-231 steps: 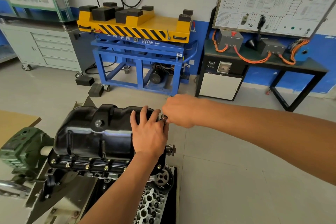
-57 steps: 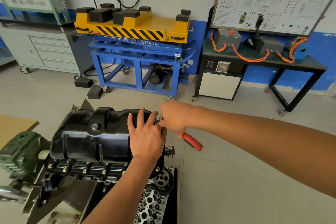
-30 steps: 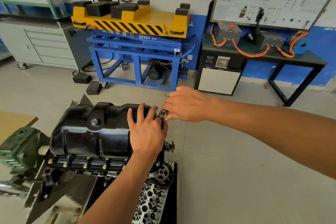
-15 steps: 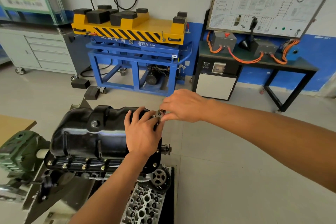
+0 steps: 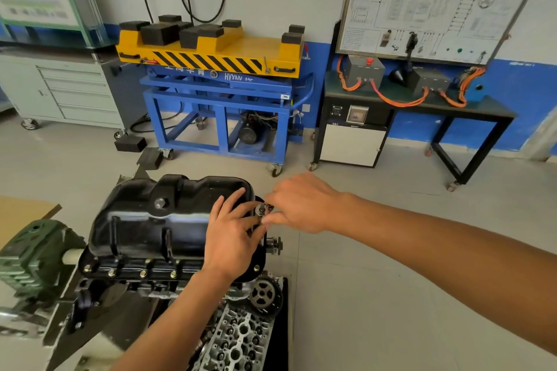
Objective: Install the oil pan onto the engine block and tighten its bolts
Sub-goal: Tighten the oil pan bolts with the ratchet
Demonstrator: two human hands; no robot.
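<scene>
Where right hand [image 5: 301, 205] pinches it | socket [image 5: 260, 210] half-hidden | left hand [image 5: 232, 238] on oil pan [image 5: 144, 220]

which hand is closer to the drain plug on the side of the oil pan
Left. The left hand rests on the oil pan, right of the drain plug; the right hand is farther right, pinching a socket at the pan's end.

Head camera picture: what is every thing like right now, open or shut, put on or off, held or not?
oil pan, sitting on the engine block.
edge bolts, in their holes along the near side.
left hand, flat on the oil pan, fingers spread.
right hand, pinching a small metal tool at the pan's end.
cabinet drawers, shut.
</scene>
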